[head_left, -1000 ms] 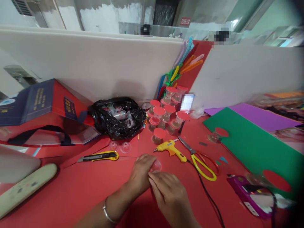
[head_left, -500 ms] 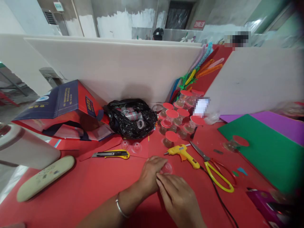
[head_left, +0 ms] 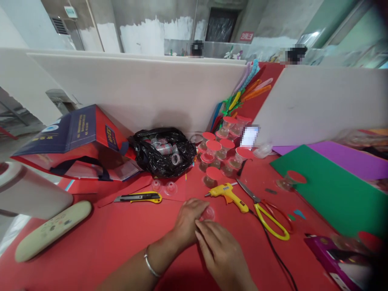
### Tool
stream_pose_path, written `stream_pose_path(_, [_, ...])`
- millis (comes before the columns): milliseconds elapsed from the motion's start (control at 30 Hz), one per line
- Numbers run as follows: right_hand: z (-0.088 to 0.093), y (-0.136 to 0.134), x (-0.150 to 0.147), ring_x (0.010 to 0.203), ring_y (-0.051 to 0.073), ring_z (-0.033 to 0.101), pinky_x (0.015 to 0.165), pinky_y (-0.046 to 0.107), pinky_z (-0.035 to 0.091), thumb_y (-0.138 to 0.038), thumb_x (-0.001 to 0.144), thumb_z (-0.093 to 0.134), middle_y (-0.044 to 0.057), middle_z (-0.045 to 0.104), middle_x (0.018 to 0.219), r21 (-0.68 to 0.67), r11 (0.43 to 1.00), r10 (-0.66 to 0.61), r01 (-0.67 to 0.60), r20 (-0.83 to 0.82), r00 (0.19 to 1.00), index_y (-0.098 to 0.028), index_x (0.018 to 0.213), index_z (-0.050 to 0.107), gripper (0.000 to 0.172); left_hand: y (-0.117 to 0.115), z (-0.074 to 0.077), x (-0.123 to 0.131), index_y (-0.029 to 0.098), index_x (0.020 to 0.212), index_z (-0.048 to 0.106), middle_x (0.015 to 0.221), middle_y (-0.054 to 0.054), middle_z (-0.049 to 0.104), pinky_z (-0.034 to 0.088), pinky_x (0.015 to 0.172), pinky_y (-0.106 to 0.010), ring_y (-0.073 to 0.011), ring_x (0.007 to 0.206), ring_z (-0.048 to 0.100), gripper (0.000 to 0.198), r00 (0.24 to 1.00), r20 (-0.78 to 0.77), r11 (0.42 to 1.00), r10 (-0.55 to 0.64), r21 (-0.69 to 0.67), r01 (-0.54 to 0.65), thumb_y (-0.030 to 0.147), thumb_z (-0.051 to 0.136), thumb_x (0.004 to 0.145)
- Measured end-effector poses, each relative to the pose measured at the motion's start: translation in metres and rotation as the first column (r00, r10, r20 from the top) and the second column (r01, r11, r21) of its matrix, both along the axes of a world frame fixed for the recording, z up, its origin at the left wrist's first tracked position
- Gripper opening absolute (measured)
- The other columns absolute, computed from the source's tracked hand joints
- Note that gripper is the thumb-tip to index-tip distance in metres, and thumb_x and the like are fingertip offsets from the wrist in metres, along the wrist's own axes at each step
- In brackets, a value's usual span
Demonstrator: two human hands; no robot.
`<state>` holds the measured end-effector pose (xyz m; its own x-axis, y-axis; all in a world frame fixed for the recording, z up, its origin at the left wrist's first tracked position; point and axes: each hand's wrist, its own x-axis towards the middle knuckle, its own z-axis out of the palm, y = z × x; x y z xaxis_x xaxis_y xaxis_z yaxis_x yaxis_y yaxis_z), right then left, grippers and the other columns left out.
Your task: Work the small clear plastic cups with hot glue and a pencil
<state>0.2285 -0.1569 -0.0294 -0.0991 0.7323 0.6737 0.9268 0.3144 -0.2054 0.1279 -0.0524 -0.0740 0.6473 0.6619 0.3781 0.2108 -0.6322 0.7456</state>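
My left hand [head_left: 188,218], with a silver bracelet on its wrist, curls over a small clear plastic cup [head_left: 209,213] low above the red table. Its thumb and fingers partly cover the cup. Close against it, my right hand [head_left: 220,247] has its fingertips pressed together; what they pinch, if anything, is hidden. Just beyond the hands lies a yellow hot glue gun [head_left: 228,196], nozzle to the left. Several clear cups with red discs on top [head_left: 214,146] stand behind it. Scissors [head_left: 263,210] with yellow and red handles lie open at the right.
A yellow utility knife [head_left: 139,197] and two small clear cups [head_left: 170,188] lie left of the hands. Behind them is a black plastic bag [head_left: 142,157] of cups. A glasses case [head_left: 53,230], a bottle [head_left: 39,192] and green sheets [head_left: 321,190] flank the workspace. A cord runs right.
The view has shifted slightly, so most things appear a little further left. Both hands keep nearly the same pose around the clear cup.
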Motion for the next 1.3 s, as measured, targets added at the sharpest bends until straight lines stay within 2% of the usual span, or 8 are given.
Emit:
stream_pose_path(600, [-0.004, -0.001, -0.005, 0.081, 0.022, 0.072, 0.069, 0.032, 0.06, -0.02, 0.103, 0.043, 0.01, 0.074, 0.091, 0.003, 1.0, -0.027, 0.027, -0.012, 1.0, -0.013, 0.111, 0.068, 0.027, 0.0, 0.002, 0.0, 0.017, 0.112, 0.069, 0.104, -0.011, 0.074, 0.052, 0.091, -0.043, -0.0263, 0.096, 0.067, 0.033, 0.999, 0.033, 1.0, -0.008, -0.007, 0.009, 0.027, 0.065, 0.08])
stream_pose_path(867, [0.0, -0.003, -0.005, 0.082, 0.021, 0.072, 0.071, 0.031, 0.06, -0.02, 0.103, 0.042, 0.01, 0.074, 0.091, -0.016, 1.0, 0.001, -0.002, -0.031, 1.0, -0.015, 0.114, 0.068, 0.028, -0.001, 0.001, -0.001, 0.016, 0.114, 0.068, 0.105, -0.012, 0.074, 0.052, 0.092, -0.044, -0.0271, 0.098, 0.067, 0.036, 1.0, 0.022, 1.0, -0.01, 0.021, 0.009, 0.027, 0.065, 0.08])
stream_pose_path(1100, [0.004, -0.008, -0.002, 0.082, 0.021, 0.072, 0.07, 0.032, 0.061, -0.018, 0.102, 0.041, 0.01, 0.073, 0.093, -0.065, 0.998, 0.027, -0.027, -0.003, 1.0, -0.014, 0.115, 0.066, 0.029, 0.0, -0.001, -0.002, 0.016, 0.121, 0.065, 0.113, -0.013, 0.072, 0.052, 0.094, -0.046, -0.0286, 0.103, 0.065, 0.046, 1.0, -0.002, 0.998, -0.026, 0.056, 0.026, 0.031, 0.068, 0.077])
stream_pose_path(1300, [0.009, -0.014, 0.0, 0.088, 0.023, 0.072, 0.075, 0.035, 0.061, -0.017, 0.101, 0.043, 0.011, 0.074, 0.098, -0.102, 0.993, 0.053, -0.052, 0.005, 0.999, -0.015, 0.117, 0.066, 0.028, 0.002, 0.005, -0.003, 0.016, 0.126, 0.062, 0.12, -0.015, 0.07, 0.052, 0.095, -0.046, -0.0298, 0.109, 0.064, 0.05, 0.998, -0.044, 0.994, -0.035, 0.105, 0.04, 0.028, 0.07, 0.078])
